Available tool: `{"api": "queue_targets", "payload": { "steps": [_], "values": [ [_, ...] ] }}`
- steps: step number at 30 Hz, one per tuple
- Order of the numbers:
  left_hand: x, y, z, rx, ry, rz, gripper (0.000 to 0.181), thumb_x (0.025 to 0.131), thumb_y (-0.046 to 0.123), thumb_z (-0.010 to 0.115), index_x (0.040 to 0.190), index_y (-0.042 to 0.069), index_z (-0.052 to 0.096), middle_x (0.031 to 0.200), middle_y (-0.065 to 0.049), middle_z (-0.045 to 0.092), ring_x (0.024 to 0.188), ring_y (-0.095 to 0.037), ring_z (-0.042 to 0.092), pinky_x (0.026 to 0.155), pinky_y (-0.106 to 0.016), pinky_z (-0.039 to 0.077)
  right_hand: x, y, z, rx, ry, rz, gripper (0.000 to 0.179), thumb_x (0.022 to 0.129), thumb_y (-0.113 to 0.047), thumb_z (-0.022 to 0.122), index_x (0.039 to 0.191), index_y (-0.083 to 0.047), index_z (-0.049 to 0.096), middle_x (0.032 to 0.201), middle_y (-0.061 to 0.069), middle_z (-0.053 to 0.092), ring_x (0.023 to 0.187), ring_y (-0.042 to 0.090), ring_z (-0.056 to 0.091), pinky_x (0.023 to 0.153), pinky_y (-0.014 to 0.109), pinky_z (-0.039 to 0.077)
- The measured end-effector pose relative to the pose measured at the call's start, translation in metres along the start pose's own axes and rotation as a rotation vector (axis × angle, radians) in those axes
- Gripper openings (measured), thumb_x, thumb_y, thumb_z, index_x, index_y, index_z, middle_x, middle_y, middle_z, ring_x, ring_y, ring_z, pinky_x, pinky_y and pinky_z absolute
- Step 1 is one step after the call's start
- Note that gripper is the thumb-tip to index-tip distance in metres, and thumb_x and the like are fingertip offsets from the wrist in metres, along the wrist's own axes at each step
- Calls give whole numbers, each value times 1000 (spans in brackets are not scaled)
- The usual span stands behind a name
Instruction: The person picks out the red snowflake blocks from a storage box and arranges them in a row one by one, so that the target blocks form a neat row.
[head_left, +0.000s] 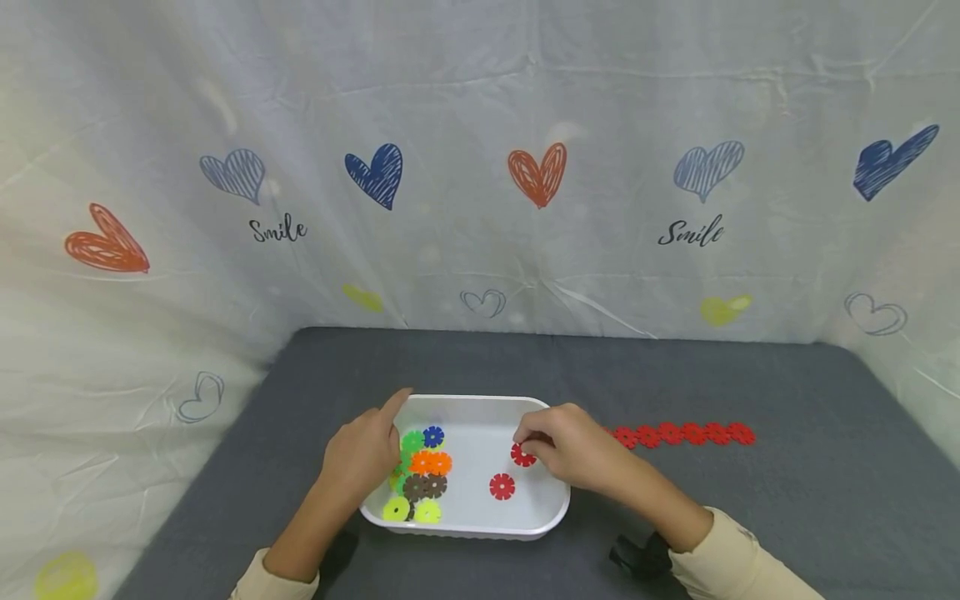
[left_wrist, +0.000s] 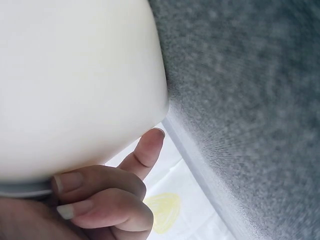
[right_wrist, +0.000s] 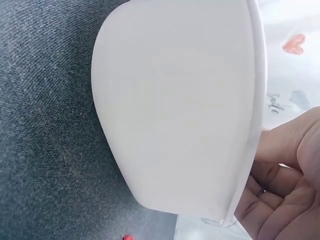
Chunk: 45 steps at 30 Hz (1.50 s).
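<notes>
A white plastic tub (head_left: 476, 528) stands in front of me. My left hand (head_left: 363, 454) holds its left rim, the index finger stretched along the edge. In the left wrist view the tub wall (left_wrist: 80, 85) fills the upper left, with curled fingers (left_wrist: 107, 202) at its rim. My right hand (head_left: 581, 446) reaches over the right rim, thumb and fingers pinching a red notched disc (head_left: 522, 455). Another red disc (head_left: 502, 487) lies below it on the tub floor. The right wrist view shows the tub's outer wall (right_wrist: 175, 100); the pinched disc is hidden there.
Green, blue, orange (head_left: 431, 463), brown (head_left: 425, 487) and yellow discs (head_left: 427, 511) cluster at the tub's left. A row of several red discs (head_left: 693, 433) lies on the grey cloth right of the tub. A black object (head_left: 640, 557) sits by the right forearm.
</notes>
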<state>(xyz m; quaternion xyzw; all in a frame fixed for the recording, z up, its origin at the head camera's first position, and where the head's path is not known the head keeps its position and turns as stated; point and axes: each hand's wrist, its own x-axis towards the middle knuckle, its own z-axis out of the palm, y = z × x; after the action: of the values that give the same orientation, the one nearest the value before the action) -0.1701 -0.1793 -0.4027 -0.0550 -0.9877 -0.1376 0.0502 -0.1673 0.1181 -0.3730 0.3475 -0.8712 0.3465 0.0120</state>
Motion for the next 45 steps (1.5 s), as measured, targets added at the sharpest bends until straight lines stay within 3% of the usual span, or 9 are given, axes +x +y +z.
{"api": "queue_targets", "payload": {
  "steps": [13,28,45],
  "values": [
    [-1,0,0,0,5,1,52,96,9,57,146,18,51,75,-3,55,51,-18,42,46,-32,36,-8,-1,-13,12,47,13,16,86,5,73,91,-10,76,83,-10,69,71,1,60,68,25,54],
    [-2,1,-1,8,4,-7,52,96,9,58,146,19,51,83,-7,62,54,-19,45,48,-33,39,-23,7,-37,68,119,106,14,88,2,73,93,-10,76,82,-7,69,64,5,59,59,26,52],
    [-1,1,0,7,12,0,52,95,9,58,146,18,51,82,-7,61,54,-18,44,47,-32,39,-45,20,-64,75,179,241,13,90,1,72,99,-8,76,85,-1,71,75,18,67,63,28,54]
  ]
}}
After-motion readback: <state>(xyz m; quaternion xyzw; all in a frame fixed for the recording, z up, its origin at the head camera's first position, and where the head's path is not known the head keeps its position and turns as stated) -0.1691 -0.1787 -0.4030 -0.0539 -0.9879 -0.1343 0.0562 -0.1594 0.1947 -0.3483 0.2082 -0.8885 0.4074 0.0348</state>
